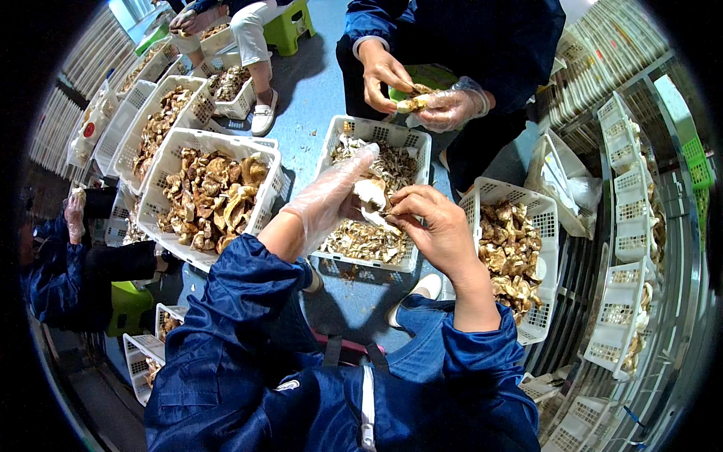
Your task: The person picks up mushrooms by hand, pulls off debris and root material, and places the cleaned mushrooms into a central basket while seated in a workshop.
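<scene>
My left hand [339,183], in a clear plastic glove, holds a pale mushroom piece [370,192] with a white inner face. Bare fingers of my right hand [432,217] pinch the right edge of the same piece; whether a small blade is between them is hidden. Both hands are above a white perforated plastic basket [367,127] on the floor between my feet. Thin mushroom trimmings [361,240] lie in it. To the left stands a basket [212,137] of large brown mushrooms [212,195]; to the right, another basket [545,322] holds similar mushrooms [505,243].
Across from me, a co-worker's bare hand [381,73] and gloved hand [452,107] hold a mushroom piece [415,103]. More people sit at upper left and left. Green stools [289,28] and several baskets surround us. Metal racks with baskets [632,214] line the right.
</scene>
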Action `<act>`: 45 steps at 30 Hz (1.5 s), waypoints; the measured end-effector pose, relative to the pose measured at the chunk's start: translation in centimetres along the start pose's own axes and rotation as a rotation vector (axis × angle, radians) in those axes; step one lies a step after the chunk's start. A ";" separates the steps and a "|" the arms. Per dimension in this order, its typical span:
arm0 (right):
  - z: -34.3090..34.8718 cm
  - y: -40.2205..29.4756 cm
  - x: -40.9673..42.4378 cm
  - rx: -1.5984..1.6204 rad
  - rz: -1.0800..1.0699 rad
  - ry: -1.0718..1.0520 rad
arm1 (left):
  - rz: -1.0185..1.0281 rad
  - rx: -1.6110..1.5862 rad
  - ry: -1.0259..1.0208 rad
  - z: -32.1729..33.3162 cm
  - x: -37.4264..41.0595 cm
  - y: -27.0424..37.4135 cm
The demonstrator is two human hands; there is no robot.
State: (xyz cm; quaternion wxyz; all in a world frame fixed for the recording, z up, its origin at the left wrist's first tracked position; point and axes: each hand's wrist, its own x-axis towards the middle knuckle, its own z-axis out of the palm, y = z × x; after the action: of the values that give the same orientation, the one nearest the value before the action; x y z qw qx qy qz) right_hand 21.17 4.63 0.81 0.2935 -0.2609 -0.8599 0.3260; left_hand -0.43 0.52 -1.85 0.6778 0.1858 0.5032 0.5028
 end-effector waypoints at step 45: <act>-0.9 -1.6 0.6 -0.027 -0.237 0.224 | -0.037 -0.453 -0.418 -1.0 1.5 0.4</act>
State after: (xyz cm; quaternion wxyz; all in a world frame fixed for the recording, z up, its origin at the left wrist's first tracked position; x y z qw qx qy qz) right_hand 20.95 4.29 2.72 0.4206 -0.1963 -0.8509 0.2462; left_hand -1.52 1.70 -2.73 0.7998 0.1202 0.2312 0.5408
